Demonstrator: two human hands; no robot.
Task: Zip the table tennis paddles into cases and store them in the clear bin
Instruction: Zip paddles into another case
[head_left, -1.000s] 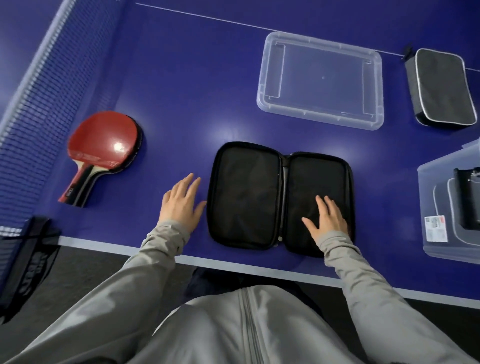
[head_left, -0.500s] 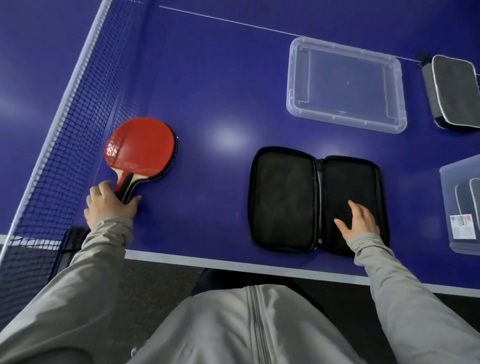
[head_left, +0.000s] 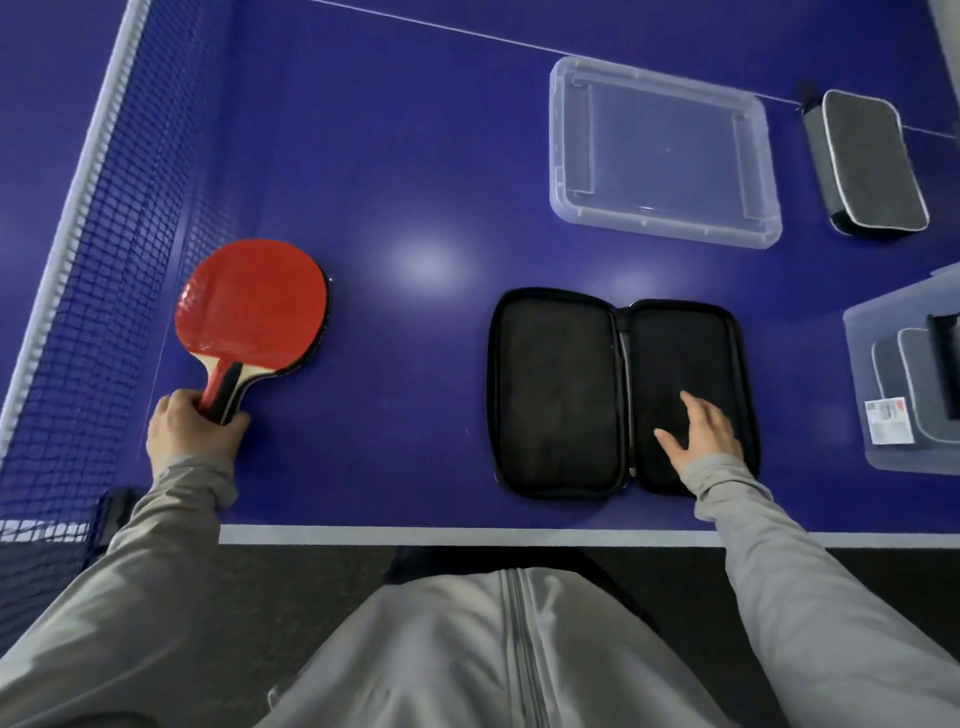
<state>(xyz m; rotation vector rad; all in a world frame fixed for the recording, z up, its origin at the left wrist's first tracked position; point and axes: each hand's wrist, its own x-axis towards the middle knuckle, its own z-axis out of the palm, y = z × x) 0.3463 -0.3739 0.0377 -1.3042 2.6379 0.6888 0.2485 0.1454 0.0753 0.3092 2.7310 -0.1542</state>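
Note:
A red-faced paddle (head_left: 252, 304) lies on the blue table near the net, stacked on what looks like a second paddle beneath it. My left hand (head_left: 189, 428) grips its handle. A black case (head_left: 618, 389) lies unzipped and spread flat near the table's front edge. My right hand (head_left: 698, 434) rests flat with spread fingers on the case's right half. The clear bin (head_left: 852, 358) stands at the right edge with grey-edged cases inside.
A clear plastic lid (head_left: 660, 150) lies at the back. A zipped black case (head_left: 872, 163) sits at the far right back. The net (head_left: 98, 228) runs along the left. The table's white front edge (head_left: 467, 535) is close to my body.
My left hand moved left from beside the open case to the paddle and closed around its handle. My right hand stayed on the case's right half.

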